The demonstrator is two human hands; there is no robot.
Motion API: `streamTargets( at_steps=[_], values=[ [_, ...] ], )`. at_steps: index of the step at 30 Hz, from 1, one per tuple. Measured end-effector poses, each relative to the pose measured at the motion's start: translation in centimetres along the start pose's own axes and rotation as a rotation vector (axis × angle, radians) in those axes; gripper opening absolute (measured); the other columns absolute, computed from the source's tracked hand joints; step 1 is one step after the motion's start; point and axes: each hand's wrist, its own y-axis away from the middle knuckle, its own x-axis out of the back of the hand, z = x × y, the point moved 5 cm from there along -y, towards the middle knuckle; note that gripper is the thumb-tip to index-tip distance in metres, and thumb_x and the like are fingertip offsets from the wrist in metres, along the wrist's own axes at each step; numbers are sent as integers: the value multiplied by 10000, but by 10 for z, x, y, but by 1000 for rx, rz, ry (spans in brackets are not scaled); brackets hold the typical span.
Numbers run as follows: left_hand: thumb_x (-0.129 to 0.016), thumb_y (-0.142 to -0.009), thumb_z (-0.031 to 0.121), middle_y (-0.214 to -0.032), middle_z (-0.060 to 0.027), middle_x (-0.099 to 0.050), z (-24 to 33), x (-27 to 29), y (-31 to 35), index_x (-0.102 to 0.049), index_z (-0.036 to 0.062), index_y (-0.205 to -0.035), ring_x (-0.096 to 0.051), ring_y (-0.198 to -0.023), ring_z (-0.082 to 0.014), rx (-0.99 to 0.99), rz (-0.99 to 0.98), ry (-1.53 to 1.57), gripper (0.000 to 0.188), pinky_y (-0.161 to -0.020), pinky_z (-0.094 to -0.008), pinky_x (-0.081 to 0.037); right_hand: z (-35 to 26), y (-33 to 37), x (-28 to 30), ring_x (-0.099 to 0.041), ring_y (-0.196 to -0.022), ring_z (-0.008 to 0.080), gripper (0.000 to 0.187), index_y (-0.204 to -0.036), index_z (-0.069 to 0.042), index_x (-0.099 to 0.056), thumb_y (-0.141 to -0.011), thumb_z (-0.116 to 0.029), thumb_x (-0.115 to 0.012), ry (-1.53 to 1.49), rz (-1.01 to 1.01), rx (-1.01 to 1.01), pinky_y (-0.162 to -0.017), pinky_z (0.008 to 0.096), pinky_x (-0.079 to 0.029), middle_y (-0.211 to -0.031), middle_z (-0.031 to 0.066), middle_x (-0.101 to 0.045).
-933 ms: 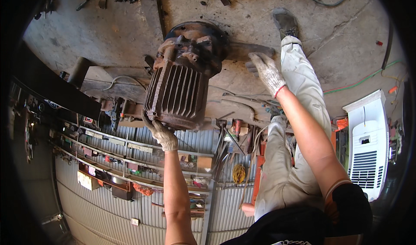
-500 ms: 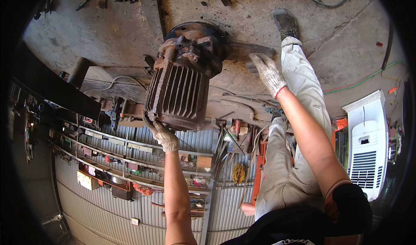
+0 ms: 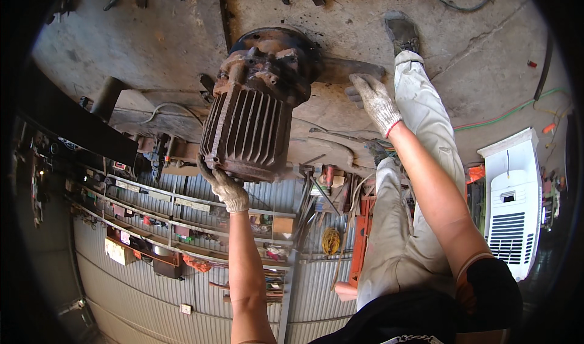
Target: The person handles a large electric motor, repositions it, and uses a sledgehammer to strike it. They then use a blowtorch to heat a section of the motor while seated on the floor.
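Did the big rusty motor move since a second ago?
No, not visibly: the motor keeps the same place beside the long floor strip, so there's no direction to tell.

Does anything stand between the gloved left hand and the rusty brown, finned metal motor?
Nothing visible except the off-white knitted glove: the left hand rests against the lower end, as pictured, of the rusty brown, finned metal motor.

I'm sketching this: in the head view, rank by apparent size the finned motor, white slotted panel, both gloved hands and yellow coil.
Largest first:
Finned motor
White slotted panel
Left hand and right hand, too alike to rank
Yellow coil
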Motion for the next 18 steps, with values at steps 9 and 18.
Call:
streamTargets(
  at_steps=[9,18],
  values=[
    [-385,-1068,519,-1629,-198,-286,-3,2,-3,-207,120,-1615,-335,-1481,-370,-37,-16,-38,700,-1218,-485,-294,-2,-3,-1,-699,-924,190,520,-1326,-54,-627,-1036,-475,-530,24,-4,-3,-792,326,-544,-1089,118,-735],
    [-385,-1075,496,-1611,-220,-313,-3,2,-1,-241,118,-1606,-339,-1476,-363,-37,4,-28,667,-1222,-479,-289,3,-3,-2,-698,-922,178,498,-1321,-57,-631,-1042,-455,-521,49,-2,25,-789,321,-544,-1081,110,-738]
  ],
)
